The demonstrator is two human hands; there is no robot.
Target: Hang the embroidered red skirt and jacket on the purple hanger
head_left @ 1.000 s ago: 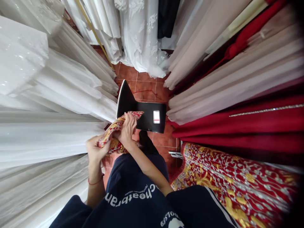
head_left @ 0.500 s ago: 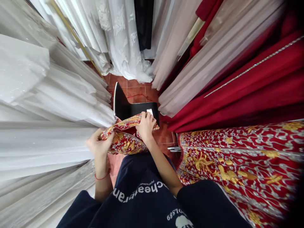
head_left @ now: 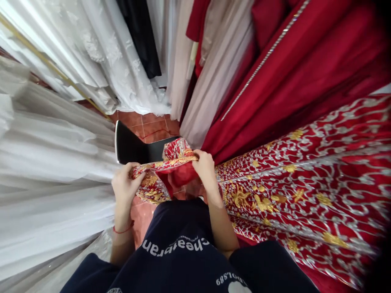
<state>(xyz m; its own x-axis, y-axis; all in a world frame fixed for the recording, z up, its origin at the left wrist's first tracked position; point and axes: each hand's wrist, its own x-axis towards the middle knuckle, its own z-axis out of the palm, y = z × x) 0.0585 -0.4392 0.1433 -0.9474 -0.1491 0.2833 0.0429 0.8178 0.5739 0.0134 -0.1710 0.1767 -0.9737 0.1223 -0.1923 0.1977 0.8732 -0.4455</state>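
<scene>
I am gripping the red, gold-embroidered brocade cloth (head_left: 166,169) with my left hand (head_left: 124,189) and right hand (head_left: 206,169), fingers closed, stretching its folded edge left to right.

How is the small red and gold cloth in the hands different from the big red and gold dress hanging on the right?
The small cloth is bunched and folded, gripped by the left hand and right hand; the big dress hangs spread out, held by no hand. The small cloth shows mostly gold embroidery; the big dress adds silver swirls. Both are red with gold patterns.
</scene>
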